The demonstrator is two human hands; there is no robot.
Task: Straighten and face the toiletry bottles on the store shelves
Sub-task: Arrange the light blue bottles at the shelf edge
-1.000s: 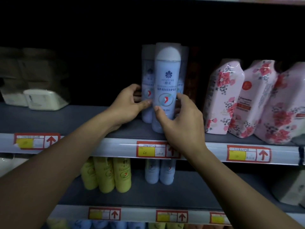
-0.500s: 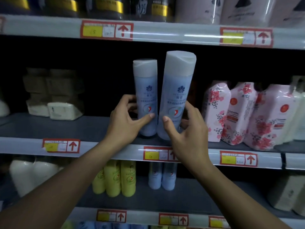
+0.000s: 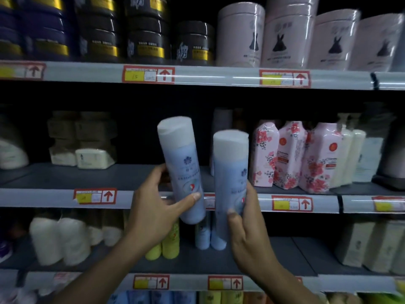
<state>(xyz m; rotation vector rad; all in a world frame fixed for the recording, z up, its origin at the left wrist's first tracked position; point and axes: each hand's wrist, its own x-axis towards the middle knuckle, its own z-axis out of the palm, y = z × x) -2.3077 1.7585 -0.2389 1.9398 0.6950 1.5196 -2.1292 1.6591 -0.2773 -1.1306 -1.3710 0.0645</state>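
Note:
My left hand (image 3: 157, 207) grips a tall pale-blue bottle (image 3: 180, 163) with a white cap, tilted to the left and lifted off the middle shelf (image 3: 65, 178). My right hand (image 3: 247, 229) grips a second, matching blue bottle (image 3: 230, 172), held upright in front of the shelf's front rail. Both bottles hang in the air in front of the shelf, a small gap between them, with their flower-logo labels facing me. Behind them the shelf spot is dark; another pale bottle (image 3: 222, 121) shows dimly at the back.
Pink floral bottles (image 3: 291, 154) and cream bottles (image 3: 350, 156) stand right of the gap. Boxed soaps (image 3: 94, 157) sit left. Dark jars (image 3: 144, 34) and pink canisters (image 3: 285, 34) fill the upper shelf. Yellow bottles (image 3: 168, 244) and small blue bottles (image 3: 202, 235) stand below.
Both blue bottles have come off the middle shelf towards me and lower, the left one now tilted left. The view has risen, showing the upper shelf.

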